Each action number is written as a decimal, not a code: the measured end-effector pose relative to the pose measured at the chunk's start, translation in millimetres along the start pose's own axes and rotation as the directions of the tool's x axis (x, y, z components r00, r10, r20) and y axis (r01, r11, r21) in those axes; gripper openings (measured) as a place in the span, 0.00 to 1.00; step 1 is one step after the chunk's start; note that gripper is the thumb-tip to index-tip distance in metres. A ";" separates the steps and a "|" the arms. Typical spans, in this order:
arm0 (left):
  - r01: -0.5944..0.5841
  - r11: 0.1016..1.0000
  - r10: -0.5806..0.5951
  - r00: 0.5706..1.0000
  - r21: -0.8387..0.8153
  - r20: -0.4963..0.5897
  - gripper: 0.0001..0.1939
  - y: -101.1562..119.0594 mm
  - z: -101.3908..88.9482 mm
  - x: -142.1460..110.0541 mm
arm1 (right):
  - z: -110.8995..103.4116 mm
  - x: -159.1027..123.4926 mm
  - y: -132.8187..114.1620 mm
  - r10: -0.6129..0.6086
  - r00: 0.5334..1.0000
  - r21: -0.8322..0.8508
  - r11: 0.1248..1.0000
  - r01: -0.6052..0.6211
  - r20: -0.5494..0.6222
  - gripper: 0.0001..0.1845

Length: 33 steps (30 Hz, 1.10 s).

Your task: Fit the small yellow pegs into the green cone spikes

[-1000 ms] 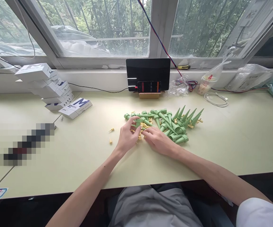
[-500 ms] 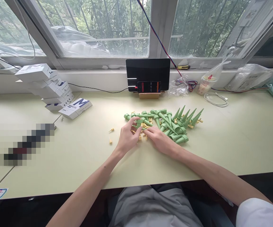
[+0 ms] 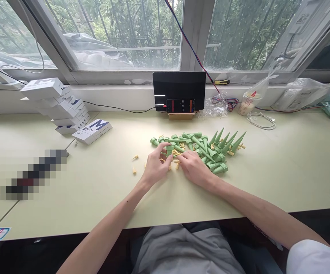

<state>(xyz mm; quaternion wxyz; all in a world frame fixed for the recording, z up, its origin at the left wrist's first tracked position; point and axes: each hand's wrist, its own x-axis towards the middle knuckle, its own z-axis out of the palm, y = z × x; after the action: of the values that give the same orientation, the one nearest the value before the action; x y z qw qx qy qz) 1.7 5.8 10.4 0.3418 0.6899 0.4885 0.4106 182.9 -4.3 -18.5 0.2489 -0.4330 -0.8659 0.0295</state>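
Your right hand (image 3: 195, 169) is now sitting slightly farther from the left hand (image 3: 155, 163) than it was a second ago, and the widening gap is exposing a loose yellow nozzle (image 3: 177, 164) on the tabletop (image 3: 102, 198) just below your right fingertips. Your left hand is hardly shifting: its fingers and thumb are curving narrowly and appear to be holding a green plastic spike (image 3: 169, 149) by its ribbed cap, at the near left of the heap. Your right fingers are bending down close together at the edge of the small yellow nozzles (image 3: 176, 152); whether they are pinching one, you cannot tell from here, as the knuckles are hiding the tips. Judging by this, the left hand is keeping the spike steady while the right is working among the nozzles, with no joining of the two showing yet. Beyond your right hand, the other green spikes (image 3: 203, 142) are lying jumbled, with a pointed-up group (image 3: 224, 140) standing at the right end, and two stray nozzles (image 3: 134, 171) are lying apart, left of your left hand
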 end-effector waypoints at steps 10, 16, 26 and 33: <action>0.007 0.999 -0.008 1.000 0.051 0.007 0.16 0.3 0.4 -0.6 | 3.2 -1.1 3.9 -0.024 0.999 -0.047 0.999 0.023 -0.024 0.16; 0.018 0.998 -0.019 1.000 0.067 0.014 0.18 0.9 0.5 -0.9 | -2.5 1.1 1.3 -0.032 0.980 0.078 0.996 0.048 -0.196 0.14; 0.013 0.998 -0.016 0.999 0.060 0.046 0.21 0.4 1.7 -1.7 | -1.8 0.6 0.9 -0.054 0.953 0.136 0.986 0.098 -0.300 0.10; -0.010 0.996 0.007 0.999 0.085 0.038 0.21 -2.0 2.2 -1.2 | -2.7 1.1 0.7 -0.062 0.952 0.130 0.986 0.105 -0.299 0.10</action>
<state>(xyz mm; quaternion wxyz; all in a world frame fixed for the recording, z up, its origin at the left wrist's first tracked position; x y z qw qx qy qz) 2.7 5.1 7.5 0.3193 0.7136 0.4960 0.3779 184.0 -3.4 -15.9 0.4067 -0.3765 -0.8323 0.0166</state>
